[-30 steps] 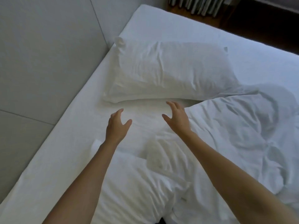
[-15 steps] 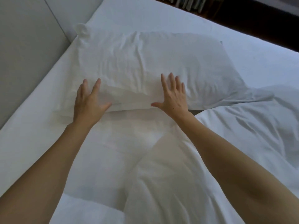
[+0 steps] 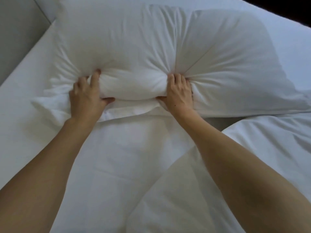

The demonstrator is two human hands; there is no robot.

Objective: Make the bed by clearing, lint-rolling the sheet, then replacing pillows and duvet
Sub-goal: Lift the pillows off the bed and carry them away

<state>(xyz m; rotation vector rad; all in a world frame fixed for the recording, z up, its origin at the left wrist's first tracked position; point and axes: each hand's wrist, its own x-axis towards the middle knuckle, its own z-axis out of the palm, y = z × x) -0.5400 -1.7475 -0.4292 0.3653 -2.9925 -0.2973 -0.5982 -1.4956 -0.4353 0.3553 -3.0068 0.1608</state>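
Note:
A large white pillow (image 3: 151,42) lies across the head of the bed on the white sheet (image 3: 25,118). My left hand (image 3: 85,98) grips its near edge, fingers dug into the filling and thumb underneath. My right hand (image 3: 178,93) grips the same edge further right, bunching the cover into creases. Between the two hands the pillow's edge bulges up. A white duvet (image 3: 269,148) lies crumpled at the right and under my forearms.
A grey padded headboard or wall (image 3: 16,31) runs along the left side of the bed. A dark floor (image 3: 294,9) shows at the top right corner. Another white fold of bedding (image 3: 176,199) lies near me at the bottom.
My hands went from hovering over the bedding, to lying flat on the pillow's near edge, to gripping it. The view has moved closer to the pillow.

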